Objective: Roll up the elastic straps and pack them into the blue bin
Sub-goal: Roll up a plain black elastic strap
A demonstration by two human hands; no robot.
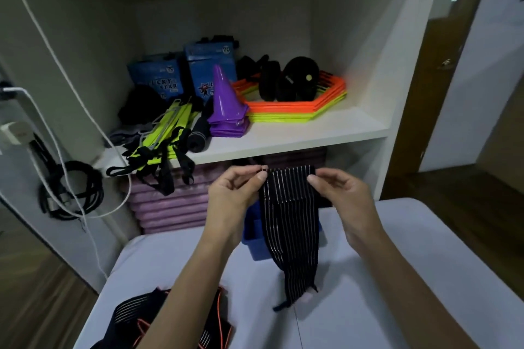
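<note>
Strap: black elastic strap (286, 215) w/ thin white stripes, held up over the white table (397, 278), hanging down in front of the blue bin.
Left hand (232, 195): thumb + forefinger pressed together on strap's top left corner, other fingers curled under.
Right hand (337, 190): fingertips nipping the top right corner; strap's top edge stretched flat betw. the two hands.
Strap vs grip: whole length drops below both pinches, top part looks folded over; bottom end w/ a small dark tab reaches down near the tabletop, can't tell if it touches.
Blue bin (252, 238): on the table just behind the strap, mostly hidden by it; contents not visible.
Other straps (136, 317): black pile w/ orange trim, at table's near left edge, under the left forearm.
Shelf behind: purple cones (224, 99), orange/yellow hex rings (297, 110), blue packs (158, 76).
</note>
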